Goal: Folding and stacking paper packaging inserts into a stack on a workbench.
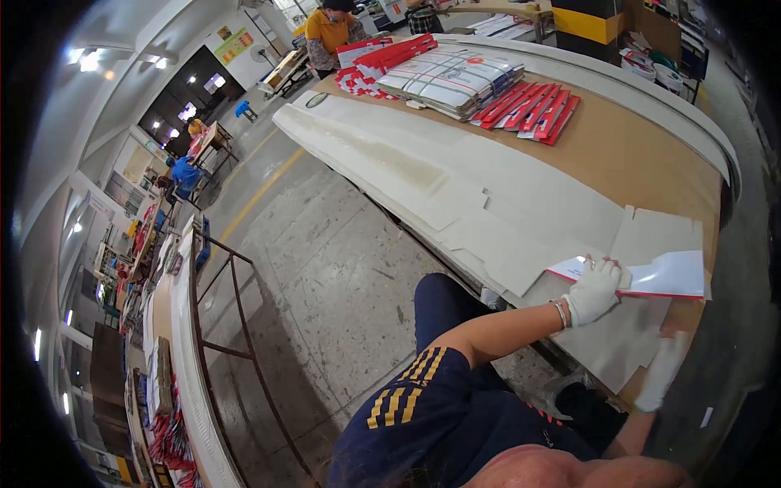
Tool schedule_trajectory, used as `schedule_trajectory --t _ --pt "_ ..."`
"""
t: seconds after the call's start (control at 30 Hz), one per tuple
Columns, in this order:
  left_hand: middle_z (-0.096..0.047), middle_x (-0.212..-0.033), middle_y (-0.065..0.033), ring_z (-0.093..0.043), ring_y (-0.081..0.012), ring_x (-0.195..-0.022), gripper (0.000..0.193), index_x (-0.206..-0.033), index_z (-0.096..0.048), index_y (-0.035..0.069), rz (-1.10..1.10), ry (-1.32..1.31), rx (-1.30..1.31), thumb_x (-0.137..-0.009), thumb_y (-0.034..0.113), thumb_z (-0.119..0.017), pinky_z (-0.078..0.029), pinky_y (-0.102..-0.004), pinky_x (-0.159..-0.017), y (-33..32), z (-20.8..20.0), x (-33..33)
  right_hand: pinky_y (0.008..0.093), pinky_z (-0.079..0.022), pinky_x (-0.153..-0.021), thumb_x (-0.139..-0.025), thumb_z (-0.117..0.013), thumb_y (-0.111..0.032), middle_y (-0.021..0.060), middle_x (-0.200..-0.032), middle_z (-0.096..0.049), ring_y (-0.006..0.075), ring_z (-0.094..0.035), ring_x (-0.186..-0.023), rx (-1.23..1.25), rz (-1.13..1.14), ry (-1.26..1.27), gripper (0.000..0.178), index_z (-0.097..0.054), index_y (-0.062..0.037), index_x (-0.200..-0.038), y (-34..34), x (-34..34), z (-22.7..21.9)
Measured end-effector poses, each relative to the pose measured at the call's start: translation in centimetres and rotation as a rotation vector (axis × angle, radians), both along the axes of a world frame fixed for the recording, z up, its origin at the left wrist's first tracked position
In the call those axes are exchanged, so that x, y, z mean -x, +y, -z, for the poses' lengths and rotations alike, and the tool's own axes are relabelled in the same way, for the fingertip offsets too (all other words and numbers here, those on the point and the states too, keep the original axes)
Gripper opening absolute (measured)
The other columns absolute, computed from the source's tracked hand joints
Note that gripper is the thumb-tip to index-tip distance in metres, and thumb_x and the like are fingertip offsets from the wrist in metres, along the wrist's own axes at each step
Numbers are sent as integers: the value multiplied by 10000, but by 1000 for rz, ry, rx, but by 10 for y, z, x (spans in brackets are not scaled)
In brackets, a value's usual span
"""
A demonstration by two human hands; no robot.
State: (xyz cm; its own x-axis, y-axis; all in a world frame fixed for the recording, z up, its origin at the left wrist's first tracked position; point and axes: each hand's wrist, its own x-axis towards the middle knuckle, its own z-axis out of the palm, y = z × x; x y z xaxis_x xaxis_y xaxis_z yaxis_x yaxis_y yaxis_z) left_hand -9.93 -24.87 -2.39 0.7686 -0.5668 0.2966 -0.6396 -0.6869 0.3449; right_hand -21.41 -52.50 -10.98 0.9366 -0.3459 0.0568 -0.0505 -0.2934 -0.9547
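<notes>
A glossy white printed card sheet (669,275) with a red edge lies on the work table, on top of plain pale cardboard. My left hand (595,293), in a white glove with its fingertips showing, rests on this sheet. Its fingers are bent and pressed together over the card. Near the table's edge at the right is my right hand (665,370), also gloved. Motion smears its fingers, so I cannot make out their pose or anything in them. A bracelet (560,313) circles my left wrist.
A long pale cardboard sheet (407,167) covers much of the brown table (651,167). Farther back lie a tied stack of white printed sheets (451,77) and several red-and-white folded pieces (533,112). A metal-framed table (199,325) stands at left. People work in the background.
</notes>
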Motion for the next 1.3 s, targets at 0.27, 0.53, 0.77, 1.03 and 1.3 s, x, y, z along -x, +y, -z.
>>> schedule_trajectory --t 0.27,0.53,0.77,1.03,1.3 --pt "-515 -1220 -212 -493 -330 -1152 460 -1192 -480 -27 209 -171 -26 -838 262 -533 -402 -453 -948 -25 43 24 343 -379 -984 -958 -433 -215 180 -1262 -526 212 -524 -1116 -735 112 -176 444 -436 85 -1284 158 -31 -27" --pt "-535 -1202 -241 -537 -365 -1105 504 -1218 -492 -57 -6 -133 -54 -817 242 -557 -427 -425 -917 3 68 5 392 -383 -985 -885 -503 -50 202 -1282 -509 310 -482 -1196 491 123 -185 380 -491 28 -1257 160 -57 -62" --pt "-500 -1246 -260 -470 -411 -1178 677 -1259 -448 -67 151 155 -57 -798 403 -607 -386 -474 -971 28 29 11 376 -324 -1076 -744 -467 127 109 -1325 -515 293 -435 -1271 680 -132 -378 584 -515 -45 -1300 145 -81 -48" --pt "-567 -1072 -163 -533 -318 -1049 633 -1077 -546 -3 3 -204 -434 -682 474 -674 -407 -505 -894 142 -18 -3 318 -349 -1045 -784 -391 124 121 -1308 -539 240 -482 -1242 329 42 -375 560 -520 -49 -1302 108 -76 -90" --pt "-590 -849 -98 -582 -296 -826 136 -833 -637 58 343 55 103 -704 84 -673 -487 -365 -728 189 -5 -56 352 -360 -1055 -726 -406 148 130 -1302 -532 270 -480 -1237 924 -213 -213 589 -521 -27 -1276 75 -63 -49"
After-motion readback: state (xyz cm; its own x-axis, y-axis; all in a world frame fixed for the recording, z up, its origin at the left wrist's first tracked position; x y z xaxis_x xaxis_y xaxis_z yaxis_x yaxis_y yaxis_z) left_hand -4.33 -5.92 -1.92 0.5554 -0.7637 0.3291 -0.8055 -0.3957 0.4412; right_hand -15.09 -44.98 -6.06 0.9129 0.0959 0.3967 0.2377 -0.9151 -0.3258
